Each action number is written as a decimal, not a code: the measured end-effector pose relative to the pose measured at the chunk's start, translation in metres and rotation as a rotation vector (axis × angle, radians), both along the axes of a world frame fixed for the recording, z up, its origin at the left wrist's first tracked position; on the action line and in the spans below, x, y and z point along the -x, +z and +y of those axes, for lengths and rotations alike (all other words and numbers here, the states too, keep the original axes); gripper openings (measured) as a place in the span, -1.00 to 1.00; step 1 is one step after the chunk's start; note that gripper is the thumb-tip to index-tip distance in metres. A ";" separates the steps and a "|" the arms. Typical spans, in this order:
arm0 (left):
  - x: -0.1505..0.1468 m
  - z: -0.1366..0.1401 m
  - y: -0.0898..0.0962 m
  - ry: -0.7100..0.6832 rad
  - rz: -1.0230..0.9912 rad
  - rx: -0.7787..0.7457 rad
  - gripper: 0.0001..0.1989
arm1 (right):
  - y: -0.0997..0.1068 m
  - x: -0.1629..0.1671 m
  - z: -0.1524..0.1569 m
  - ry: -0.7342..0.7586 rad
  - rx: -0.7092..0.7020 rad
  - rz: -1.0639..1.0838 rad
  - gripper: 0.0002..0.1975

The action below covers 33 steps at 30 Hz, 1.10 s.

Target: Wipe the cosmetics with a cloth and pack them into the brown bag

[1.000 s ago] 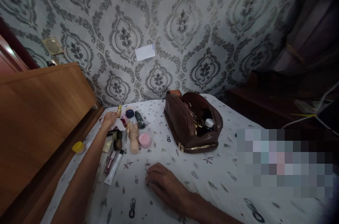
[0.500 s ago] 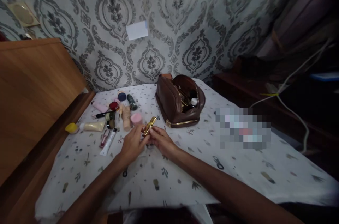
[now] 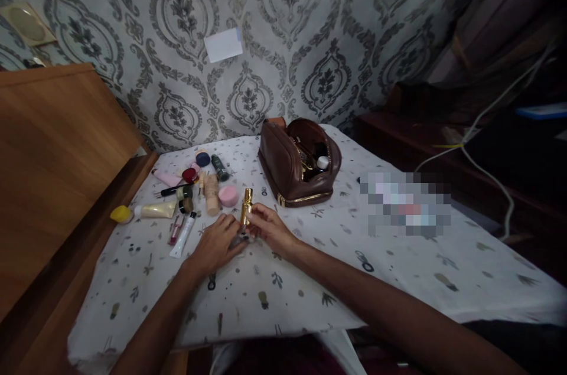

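A small shiny gold bottle (image 3: 247, 206) stands nearly upright near the middle of the patterned cloth. My right hand (image 3: 269, 228) grips it from the right, thumb and fingers round its lower part. My left hand (image 3: 218, 243) is close beside its base on the left, palm down, with thumb and fingers apart; whether the fingertips touch the bottle is hard to make out. Just behind the bottle lies a round pink container (image 3: 228, 196). A beige bottle (image 3: 212, 195) and a white tube (image 3: 182, 236) lie to the left.
An open brown bag (image 3: 287, 165) with items inside stands behind my right hand. Several cosmetics, including a cream tube (image 3: 157, 209), a red-lidded jar (image 3: 190, 175) and a yellow item (image 3: 121, 214), spread at the left. A wooden panel (image 3: 57, 144) borders the left; a blurred-out object (image 3: 405, 204) lies right.
The gold bottle has gone from slanted to nearly upright in my right hand. My left hand has loosened and drawn slightly left and down. The view has shifted a little.
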<state>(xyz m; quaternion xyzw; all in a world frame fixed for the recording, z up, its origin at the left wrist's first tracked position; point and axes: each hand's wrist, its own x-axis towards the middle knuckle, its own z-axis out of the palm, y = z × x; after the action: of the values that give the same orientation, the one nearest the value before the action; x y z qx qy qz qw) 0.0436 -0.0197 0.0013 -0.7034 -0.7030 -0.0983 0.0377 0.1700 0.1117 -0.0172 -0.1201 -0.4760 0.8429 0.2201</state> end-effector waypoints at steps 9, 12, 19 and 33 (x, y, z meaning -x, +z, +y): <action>0.013 0.002 -0.005 0.348 -0.466 -0.312 -0.78 | -0.006 0.002 0.001 0.045 -0.155 -0.008 -0.55; 0.007 0.007 -0.002 0.440 -0.638 -0.452 -0.77 | -0.006 0.002 -0.003 0.104 -0.221 -0.002 -0.56; -0.024 0.017 -0.002 0.405 -0.950 -0.506 -0.58 | -0.006 0.003 -0.012 0.182 -0.246 0.006 -0.57; -0.026 0.020 -0.007 0.391 -0.973 -0.609 -0.69 | 0.002 -0.003 -0.009 0.308 -0.337 -0.089 -0.51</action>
<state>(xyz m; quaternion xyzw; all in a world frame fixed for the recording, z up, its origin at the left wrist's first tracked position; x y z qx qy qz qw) 0.0691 0.0001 -0.0053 -0.3931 -0.6960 -0.5967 -0.0708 0.1729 0.1024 -0.0156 -0.0445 -0.6318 0.7693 0.0845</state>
